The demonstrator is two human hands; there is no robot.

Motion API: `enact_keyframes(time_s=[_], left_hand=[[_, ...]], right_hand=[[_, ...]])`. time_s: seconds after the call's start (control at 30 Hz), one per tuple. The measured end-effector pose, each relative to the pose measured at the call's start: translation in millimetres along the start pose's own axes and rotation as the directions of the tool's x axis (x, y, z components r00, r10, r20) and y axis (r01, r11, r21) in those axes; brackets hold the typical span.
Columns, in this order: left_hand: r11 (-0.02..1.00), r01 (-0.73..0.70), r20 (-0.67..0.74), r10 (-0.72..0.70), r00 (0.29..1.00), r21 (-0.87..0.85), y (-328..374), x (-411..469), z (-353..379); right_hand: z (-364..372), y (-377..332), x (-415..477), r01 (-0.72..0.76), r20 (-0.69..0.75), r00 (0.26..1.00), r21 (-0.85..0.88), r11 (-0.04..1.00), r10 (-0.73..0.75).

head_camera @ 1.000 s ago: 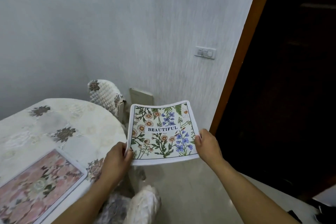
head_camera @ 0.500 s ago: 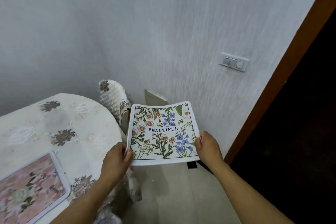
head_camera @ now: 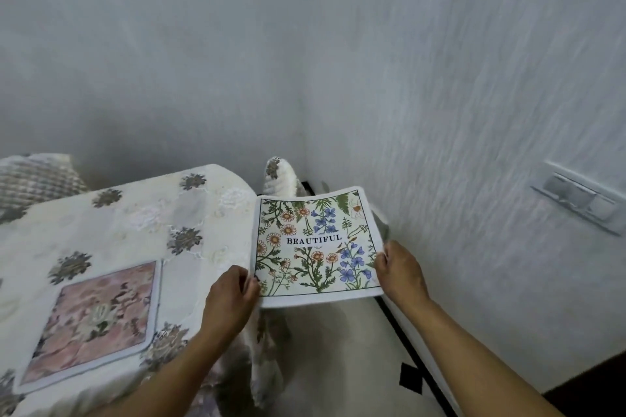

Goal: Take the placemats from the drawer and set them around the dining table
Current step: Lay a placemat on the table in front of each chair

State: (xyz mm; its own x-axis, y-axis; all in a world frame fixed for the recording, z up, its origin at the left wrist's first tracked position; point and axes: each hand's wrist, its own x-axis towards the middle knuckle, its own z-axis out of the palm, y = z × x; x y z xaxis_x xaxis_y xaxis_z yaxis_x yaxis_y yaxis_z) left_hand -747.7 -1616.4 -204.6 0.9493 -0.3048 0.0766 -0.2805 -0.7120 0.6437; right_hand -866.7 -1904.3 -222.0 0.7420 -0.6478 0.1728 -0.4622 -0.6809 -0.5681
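A: Both hands are clamped on the floral mat [head_camera: 316, 242]. The left hand [head_camera: 230, 305] pinches its near-left corner and the right hand [head_camera: 401, 276] pinches its right edge, so the mat hangs in the air between them, sagging a little across the middle.

B: And where does it sit against the counter [head_camera: 135, 223]?

A: The mat is off past the counter's rounded edge, just right of the left hand, over the floor. A pink mat [head_camera: 95, 318] already lies flat on the cloth to the left of the left hand. A chair back [head_camera: 279, 176] stands beyond the held mat, close to the wall corner.

B: So what could spoil the next placement?

A: The mat looks limp. If one hand lets go early, it would likely fold or slide off the curved edge. The lace cloth could also bunch under it if it is dragged rather than lowered. Set too near the rim, a corner would overhang and droop. The chair back is close enough to snag the far edge in passing.
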Motion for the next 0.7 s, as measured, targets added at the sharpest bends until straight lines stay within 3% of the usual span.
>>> enact_keyframes(time_s=[0.53, 0.7], left_hand=[[0.991, 0.130, -0.171, -0.136, 0.976, -0.043, -10, 262, 37], [0.969, 0.242, -0.268, -0.244, 0.932, -0.042, -32, 315, 28]], right_hand=[[100, -70, 309, 0.202, 0.160, 0.968, -0.045, 0.978, -0.192], [157, -111, 388, 0.325, 0.253, 0.914, 0.018, 0.946, -0.319]])
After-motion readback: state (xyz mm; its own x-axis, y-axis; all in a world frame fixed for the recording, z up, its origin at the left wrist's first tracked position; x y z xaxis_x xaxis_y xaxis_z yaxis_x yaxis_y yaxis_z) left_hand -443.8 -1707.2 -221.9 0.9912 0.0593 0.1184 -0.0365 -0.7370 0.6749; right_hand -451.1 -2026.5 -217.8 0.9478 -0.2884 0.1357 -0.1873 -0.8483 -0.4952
